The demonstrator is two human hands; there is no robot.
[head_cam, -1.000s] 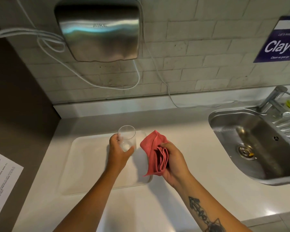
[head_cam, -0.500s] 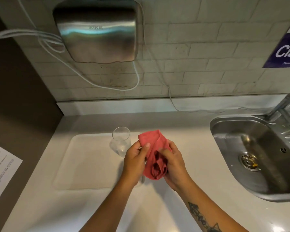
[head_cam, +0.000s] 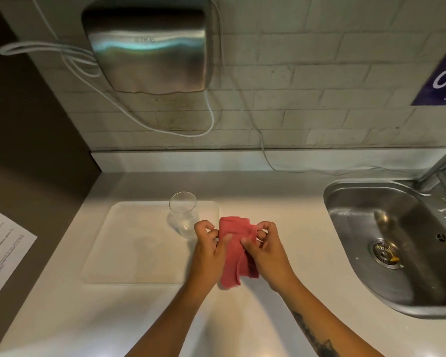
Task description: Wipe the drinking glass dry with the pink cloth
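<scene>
The clear drinking glass [head_cam: 182, 213] stands upright near the right edge of a white tray [head_cam: 129, 243], with nobody holding it. Just right of it, the pink cloth [head_cam: 234, 249] hangs folded between both hands above the counter. My left hand [head_cam: 208, 247] pinches the cloth's left side, its fingers close to the glass. My right hand [head_cam: 264, 249] grips the cloth's right side with thumb and fingers. The cloth's lower end dangles below my hands.
A steel sink [head_cam: 386, 243] with a drain lies to the right, its tap [head_cam: 440, 166] at the far edge. A metal hand dryer [head_cam: 150, 47] and white cables hang on the tiled wall. A printed sheet [head_cam: 3, 251] hangs on the left.
My left hand let go of the glass, which now stands on the tray, and moved right to the cloth. Both hands now hold the cloth, spread wider.
</scene>
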